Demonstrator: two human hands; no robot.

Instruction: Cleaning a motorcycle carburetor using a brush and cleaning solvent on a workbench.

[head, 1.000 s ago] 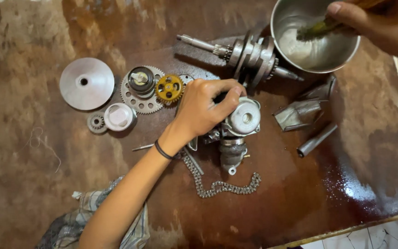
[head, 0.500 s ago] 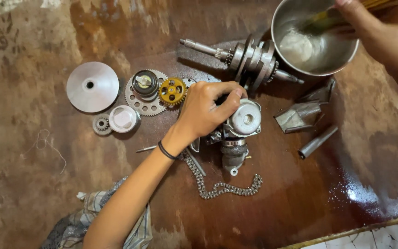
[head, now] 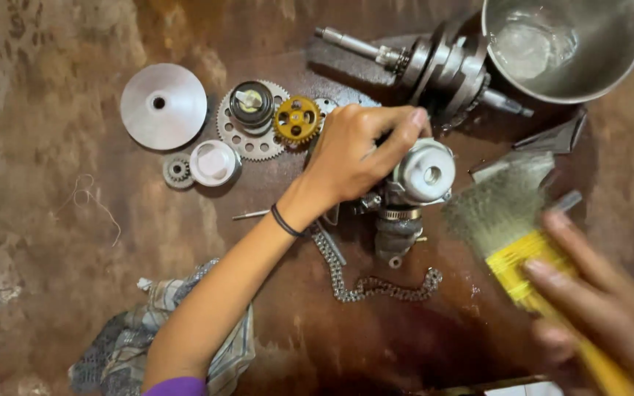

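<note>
Left to right: silver pulley disc [head: 163, 107] and gears [head: 252, 121] on brown worktop [head: 53, 220]; left hand [head: 357, 150] closed on carburetor [head: 414, 183], long axis running toward viewer; right hand [head: 603, 315] gripping yellow-handled brush [head: 511, 227], bristles just right of carburetor; steel bowl [head: 610, 51] held clear liquid.

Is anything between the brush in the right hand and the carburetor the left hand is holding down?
Nothing visible. The right hand holds the yellow-handled brush, its bristles just right of the carburetor, with only bare wet tabletop between. The left hand grips the carburetor's far side.
</note>
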